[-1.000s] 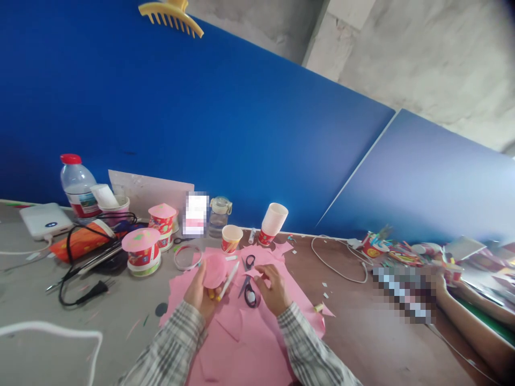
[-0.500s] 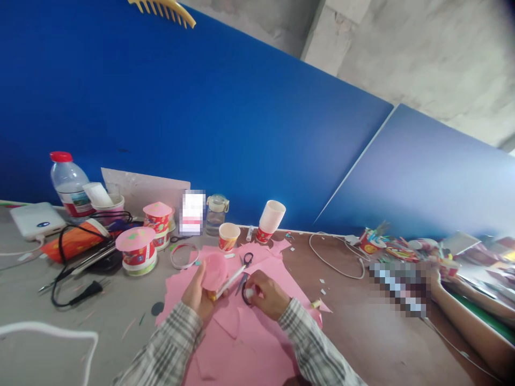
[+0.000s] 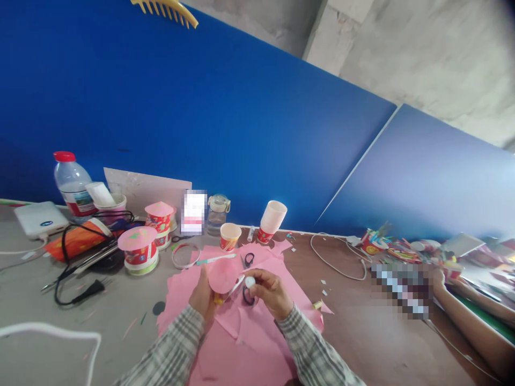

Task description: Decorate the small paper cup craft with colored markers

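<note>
My left hand is closed on a pink paper disc, slightly cone-shaped, held up above a pink paper sheet. A small yellow piece shows under the disc by my fingers. My right hand pinches a small white round piece between thumb and fingertips; its exact kind is unclear. A narrow white strip lies between the disc and this piece. Scissors rest on the sheet just behind my right hand, partly covered.
Decorated paper-cup models stand at left beside cables and a bottle. Behind the sheet are a paper cup, stacked cups and a water jar. Another person's arms work at right.
My right hand has lifted and turned, bringing the white round piece into clear view. The pink disc has shifted right and faces the camera more. The white strip shows less.
</note>
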Demonstrator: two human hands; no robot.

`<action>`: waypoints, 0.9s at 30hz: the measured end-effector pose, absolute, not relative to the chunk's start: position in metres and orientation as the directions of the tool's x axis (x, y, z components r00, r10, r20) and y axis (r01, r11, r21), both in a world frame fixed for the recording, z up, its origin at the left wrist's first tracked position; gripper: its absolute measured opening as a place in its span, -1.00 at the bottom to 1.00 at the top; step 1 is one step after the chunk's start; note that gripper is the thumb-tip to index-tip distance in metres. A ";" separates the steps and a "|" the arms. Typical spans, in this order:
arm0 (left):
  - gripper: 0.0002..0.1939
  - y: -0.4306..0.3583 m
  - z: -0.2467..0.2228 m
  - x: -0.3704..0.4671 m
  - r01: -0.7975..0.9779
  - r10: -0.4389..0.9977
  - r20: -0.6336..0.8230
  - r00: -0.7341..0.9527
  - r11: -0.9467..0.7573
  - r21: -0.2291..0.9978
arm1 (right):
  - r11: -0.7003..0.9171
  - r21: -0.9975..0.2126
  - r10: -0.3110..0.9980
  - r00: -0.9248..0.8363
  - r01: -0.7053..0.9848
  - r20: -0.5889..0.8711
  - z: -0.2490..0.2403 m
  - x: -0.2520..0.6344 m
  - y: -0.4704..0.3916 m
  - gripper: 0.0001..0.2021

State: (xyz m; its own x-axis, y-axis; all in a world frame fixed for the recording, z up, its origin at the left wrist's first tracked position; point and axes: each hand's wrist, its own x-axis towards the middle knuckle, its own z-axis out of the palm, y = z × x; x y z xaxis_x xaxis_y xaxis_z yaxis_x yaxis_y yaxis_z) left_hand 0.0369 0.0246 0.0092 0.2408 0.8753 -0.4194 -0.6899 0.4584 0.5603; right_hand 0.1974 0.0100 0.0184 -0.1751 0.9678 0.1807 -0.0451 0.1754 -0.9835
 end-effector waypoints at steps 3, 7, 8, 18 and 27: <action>-0.36 0.024 0.009 0.038 -0.682 0.896 -0.397 0.201 0.418 0.600 | 0.245 -0.968 0.962 -0.136 0.046 0.237 0.021 0.191 0.007 -0.75; -0.39 0.024 0.013 0.038 -0.663 0.892 -0.388 0.230 0.436 0.609 | 0.356 -0.900 0.934 -0.050 0.252 0.355 0.034 0.177 -0.002 -0.79; -0.40 0.024 0.014 0.038 -0.662 0.890 -0.386 0.242 0.443 0.605 | 0.382 -0.871 0.921 -0.047 0.310 0.387 0.038 0.173 -0.004 -0.81; -0.46 0.021 0.015 0.038 -0.722 0.902 -0.326 0.283 0.424 0.547 | 0.598 -0.300 0.740 -0.369 0.743 0.563 0.048 0.136 0.005 -0.86; -0.45 0.020 0.017 0.041 -0.716 0.878 -0.310 0.364 0.477 0.510 | 0.550 -0.261 0.749 -0.330 0.793 0.575 0.047 0.136 0.006 -0.86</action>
